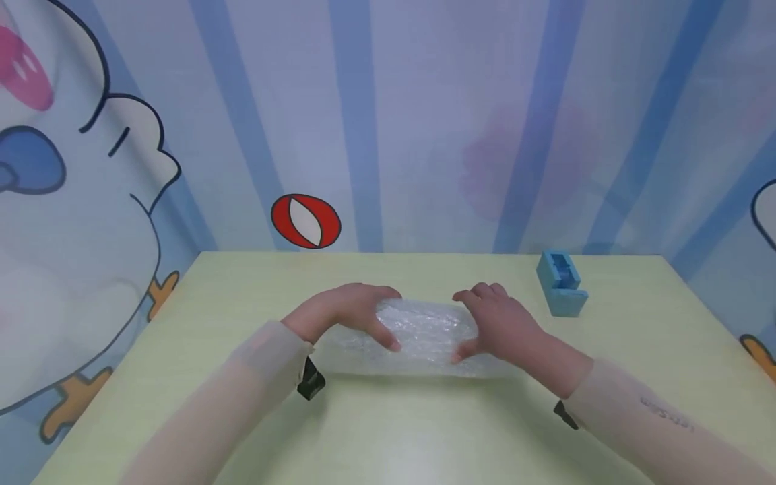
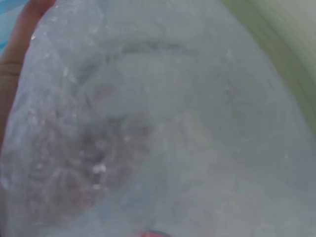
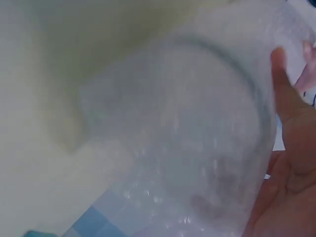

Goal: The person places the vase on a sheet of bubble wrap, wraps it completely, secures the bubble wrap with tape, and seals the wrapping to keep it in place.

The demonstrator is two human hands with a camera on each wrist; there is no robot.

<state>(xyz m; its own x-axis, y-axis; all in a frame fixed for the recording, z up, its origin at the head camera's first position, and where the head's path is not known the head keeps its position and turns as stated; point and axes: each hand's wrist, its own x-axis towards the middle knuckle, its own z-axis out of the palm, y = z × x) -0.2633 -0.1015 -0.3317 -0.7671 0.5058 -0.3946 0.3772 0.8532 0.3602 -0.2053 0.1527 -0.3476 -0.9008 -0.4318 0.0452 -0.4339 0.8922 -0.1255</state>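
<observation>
A bundle of clear bubble wrap (image 1: pixel 424 337), seemingly rolled or folded, lies crosswise between the two hands in the head view. My left hand (image 1: pixel 358 310) grips its left part, thumb on the near side and fingers over the back. On the right part, my right hand (image 1: pixel 500 323) holds it in the same way, with its thumb in front. The wrap's loose end (image 2: pixel 207 128) fills most of the left wrist view. In the right wrist view the wrap (image 3: pixel 197 138) flares out past the palm, and a curved edge shows through it.
A light blue tape dispenser (image 1: pixel 564 286) stands at the back right of the pale yellow-green table (image 1: pixel 412 431). Behind the table is a striped blue backdrop (image 1: pixel 418 121) with cartoon figures. Small dark wrist cameras (image 1: pixel 311 379) hang under the sleeves.
</observation>
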